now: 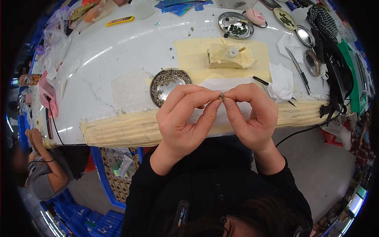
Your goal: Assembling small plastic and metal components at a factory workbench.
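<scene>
My left hand (185,116) and my right hand (252,114) meet over the near edge of the table, each closed in a pinch of thumb and forefinger. Between the fingertips they share one tiny greyish-brown piece (221,96), too small to name. Just left of my hands stands a round metal dish (158,91) with many small grey-brown pieces in it, partly hidden behind my left hand. Under and behind my fingers lies a sheet of white paper (209,83).
A tape-covered block (221,59) holding a small white cup (233,51) stands beyond my hands. Farther back sits a metal plate (225,28) with dark green bits. Tweezers (299,71) and tissue (281,81) lie at right, a yellow box (120,21) at far left. Another person's arm (55,172) shows at left.
</scene>
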Tool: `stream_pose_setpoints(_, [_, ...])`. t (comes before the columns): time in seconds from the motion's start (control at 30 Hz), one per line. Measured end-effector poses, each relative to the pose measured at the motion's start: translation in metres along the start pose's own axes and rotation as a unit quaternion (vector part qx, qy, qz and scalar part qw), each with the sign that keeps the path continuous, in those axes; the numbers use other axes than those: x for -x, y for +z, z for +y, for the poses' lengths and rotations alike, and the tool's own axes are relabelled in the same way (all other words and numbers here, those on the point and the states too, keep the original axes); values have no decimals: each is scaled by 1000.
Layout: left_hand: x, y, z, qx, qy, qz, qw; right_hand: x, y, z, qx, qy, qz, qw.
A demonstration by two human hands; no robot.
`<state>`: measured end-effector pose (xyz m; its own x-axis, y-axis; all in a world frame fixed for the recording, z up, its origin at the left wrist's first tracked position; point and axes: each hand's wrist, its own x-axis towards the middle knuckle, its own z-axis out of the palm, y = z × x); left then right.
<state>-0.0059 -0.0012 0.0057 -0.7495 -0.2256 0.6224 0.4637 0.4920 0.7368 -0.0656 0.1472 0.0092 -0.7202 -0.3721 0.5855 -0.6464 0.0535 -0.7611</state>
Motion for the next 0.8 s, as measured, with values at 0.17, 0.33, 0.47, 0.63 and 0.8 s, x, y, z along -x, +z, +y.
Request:
stream_pose_setpoints(0.17, [0, -1, -2, 16, -8, -1, 1000, -3, 0, 1, 48, -61, -2, 997])
stream_pose_setpoints(0.33, [2, -2, -5, 66, -42, -1, 997, -2, -1, 2, 60, -67, -10, 996])
stream_pose_setpoints(0.47, [4, -3, -5, 125, -113, 1, 986, -2, 3, -3, 30, -33, 8, 999])
stream_pose_setpoints(0.63, [6, -6, 1, 171, -164, -8, 972, -4, 1, -2, 37, -58, -5, 998])
stream_pose_setpoints(0.8, [7, -8, -1, 247, -176, -27, 952, -6, 0, -4, 38, -55, -17, 998])
